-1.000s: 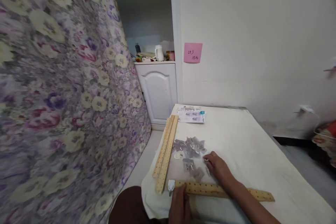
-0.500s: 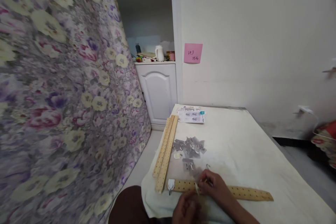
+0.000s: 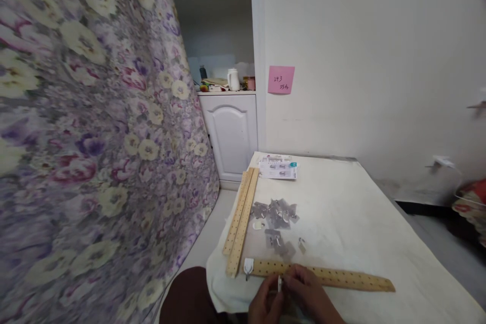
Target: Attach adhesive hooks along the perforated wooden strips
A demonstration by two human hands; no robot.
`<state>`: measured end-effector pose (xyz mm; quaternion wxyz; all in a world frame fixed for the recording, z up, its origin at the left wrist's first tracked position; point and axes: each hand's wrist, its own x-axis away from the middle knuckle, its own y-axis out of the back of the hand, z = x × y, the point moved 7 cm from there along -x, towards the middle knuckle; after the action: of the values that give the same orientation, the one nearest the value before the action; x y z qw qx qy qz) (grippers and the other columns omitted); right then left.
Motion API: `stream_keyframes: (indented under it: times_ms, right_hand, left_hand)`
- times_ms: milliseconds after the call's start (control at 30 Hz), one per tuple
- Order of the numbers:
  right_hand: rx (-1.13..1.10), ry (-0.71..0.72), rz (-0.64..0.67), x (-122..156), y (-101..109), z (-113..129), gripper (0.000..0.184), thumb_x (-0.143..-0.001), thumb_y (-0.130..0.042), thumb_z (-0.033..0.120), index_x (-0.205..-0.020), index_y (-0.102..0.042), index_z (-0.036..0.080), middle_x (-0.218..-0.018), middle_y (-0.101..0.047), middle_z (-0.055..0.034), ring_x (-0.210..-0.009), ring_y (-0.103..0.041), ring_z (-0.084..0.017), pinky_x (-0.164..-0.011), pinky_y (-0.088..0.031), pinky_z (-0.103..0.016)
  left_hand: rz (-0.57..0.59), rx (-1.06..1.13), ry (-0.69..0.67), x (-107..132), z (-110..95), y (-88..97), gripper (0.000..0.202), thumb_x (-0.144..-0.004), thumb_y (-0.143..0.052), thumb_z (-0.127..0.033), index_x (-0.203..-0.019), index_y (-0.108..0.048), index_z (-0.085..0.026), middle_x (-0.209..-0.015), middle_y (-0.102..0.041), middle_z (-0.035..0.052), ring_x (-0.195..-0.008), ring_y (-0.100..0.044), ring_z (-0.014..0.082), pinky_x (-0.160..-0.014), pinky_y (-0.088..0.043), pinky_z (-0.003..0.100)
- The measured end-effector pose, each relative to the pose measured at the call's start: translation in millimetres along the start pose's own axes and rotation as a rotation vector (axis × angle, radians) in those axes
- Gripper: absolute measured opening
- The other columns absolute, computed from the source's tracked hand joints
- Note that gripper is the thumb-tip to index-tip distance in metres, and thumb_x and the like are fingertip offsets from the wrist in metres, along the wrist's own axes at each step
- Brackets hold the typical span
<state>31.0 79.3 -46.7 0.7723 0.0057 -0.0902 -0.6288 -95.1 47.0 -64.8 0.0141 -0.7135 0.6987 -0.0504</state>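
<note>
My left hand (image 3: 266, 302) and my right hand (image 3: 309, 297) meet at the near edge of the cloth-covered table (image 3: 360, 212). Together they pinch a small clear adhesive hook (image 3: 280, 283) between their fingertips, just in front of a long perforated wooden strip (image 3: 334, 277). A white hook (image 3: 248, 267) sits stuck at that strip's left end. Beyond the strip lies a pile of clear hooks (image 3: 277, 214), with a few loose ones (image 3: 283, 245) nearer me.
Two more perforated wooden strips (image 3: 241, 220) lie along the table's left edge. A printed packet (image 3: 279, 168) rests at the far end. A flowered curtain (image 3: 87, 136) hangs on the left. Behind stand a white cabinet (image 3: 230, 129) and a wall with a pink note (image 3: 281, 79).
My right hand came back from the loose hooks with one hook and joined my left hand at the near edge. The left hand let go of the strip's left end.
</note>
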Motion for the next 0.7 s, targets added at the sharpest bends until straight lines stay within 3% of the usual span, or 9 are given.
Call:
stream_keyframes:
  times_ms: [100, 200, 300, 500, 600, 700]
  right_hand:
    - [0.057, 0.06, -0.04, 2.8, 6.9, 8.2, 0.036, -0.073, -0.058, 0.052, -0.062, -0.049, 0.02, -0.057, -0.053, 0.0032, -0.059, -0.048, -0.014, -0.057, -0.038, -0.025]
    - [0.065, 0.086, -0.001, 2.5, 9.1, 14.9, 0.033, -0.079, -0.052, 0.05, -0.067, -0.052, 0.019, -0.06, -0.057, 0.002, -0.061, -0.052, -0.015, -0.062, -0.041, -0.026]
    - [0.127, 0.107, 0.013, 1.4, 12.3, 17.6, 0.038, -0.084, -0.045, 0.052, -0.067, -0.054, 0.019, -0.062, -0.058, 0.0008, -0.064, -0.054, -0.016, -0.065, -0.041, -0.027]
    - [0.121, 0.099, 0.069, 2.9, 11.3, 15.3, 0.037, -0.081, -0.05, 0.049, -0.063, -0.055, 0.017, -0.059, -0.055, 0.0017, -0.061, -0.051, -0.014, -0.059, -0.038, -0.025]
    - [0.032, 0.052, 0.121, 5.5, 5.5, 10.3, 0.028, -0.075, -0.057, 0.043, -0.062, -0.056, 0.017, -0.056, -0.056, 0.0024, -0.058, -0.051, -0.013, -0.058, -0.038, -0.024]
    - [-0.022, -0.021, 0.121, 8.9, 1.9, 2.5, 0.019, -0.068, -0.063, 0.034, -0.062, -0.056, 0.018, -0.054, -0.056, 0.0039, -0.055, -0.051, -0.012, -0.055, -0.037, -0.023]
  left_hand:
    - [-0.003, -0.075, 0.027, -0.9, -5.1, 0.2, 0.051, -0.071, -0.059, -0.064, -0.091, -0.07, -0.019, -0.07, -0.071, 0.0033, -0.065, -0.063, 0.0186, -0.062, -0.049, 0.028]
    - [0.009, -0.07, 0.075, -1.6, -5.3, 0.1, 0.051, -0.071, -0.057, -0.064, -0.086, -0.069, -0.017, -0.055, -0.065, -0.0003, -0.051, -0.057, 0.0156, -0.052, -0.045, 0.026]
    - [0.038, 0.002, 0.123, -2.6, -2.1, 0.1, 0.053, -0.07, -0.059, -0.065, -0.089, -0.068, -0.016, -0.056, -0.063, -0.0014, -0.047, -0.055, 0.0136, -0.047, -0.041, 0.024]
    - [0.112, -0.068, 0.073, -3.5, -6.9, 0.0, 0.048, -0.076, -0.054, -0.06, -0.092, -0.065, -0.017, -0.056, -0.062, -0.0023, -0.043, -0.051, 0.0108, -0.044, -0.037, 0.022]
    - [0.097, -0.077, 0.058, -3.5, -7.2, 2.1, 0.047, -0.076, -0.053, -0.061, -0.094, -0.06, -0.018, -0.064, -0.065, -0.0006, -0.042, -0.05, 0.0103, -0.044, -0.037, 0.023]
    - [0.065, -0.07, 0.069, -3.2, -5.5, 4.5, 0.046, -0.074, -0.055, -0.062, -0.09, -0.057, -0.019, -0.059, -0.06, -0.004, -0.04, -0.048, 0.0099, -0.043, -0.036, 0.022]
